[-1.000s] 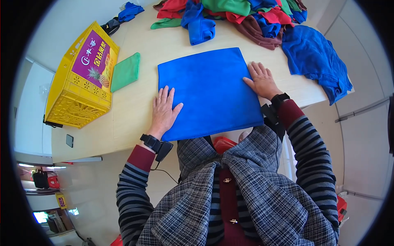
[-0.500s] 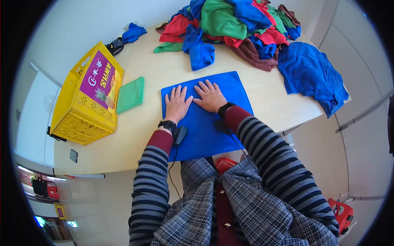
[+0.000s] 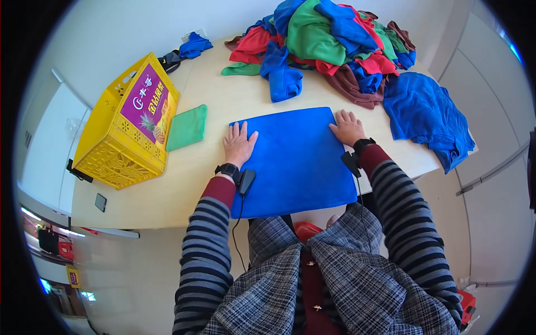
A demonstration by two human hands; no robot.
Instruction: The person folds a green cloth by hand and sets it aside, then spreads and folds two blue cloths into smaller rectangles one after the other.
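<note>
The blue cloth (image 3: 293, 162) lies spread almost square on the pale table (image 3: 167, 201), in front of the person, its near side close to the table's front edge. The 2 hands rest well apart, 1 at each side of it. The left hand (image 3: 239, 146) lies flat, palm down, on the cloth's left margin near the far corner, its fingers slightly spread and its thumb out to the right. The right hand (image 3: 348, 129) is also laid flat with fingers a little parted, at the right edge near the other far corner; its thumb reaches the cloth, while its fingers lie just beside it. Each wrist wears a black band with a small black box and a cable. To the left, a folded green cloth (image 3: 187, 127) lies beside a yellow crate (image 3: 120, 162) with a purple label showing a pineapple. A phone (image 3: 100, 202) lies near the table's front left edge. Beyond the blue cloth is a heaped pile (image 3: 318, 39) of blue, green, red and brown cloths, and a rumpled cloth (image 3: 427, 109), also blue, hangs partly over the table's right edge. At the back left, a small blue bundle (image 3: 195, 46) sits beside a black item (image 3: 170, 60) too small to identify.
</note>
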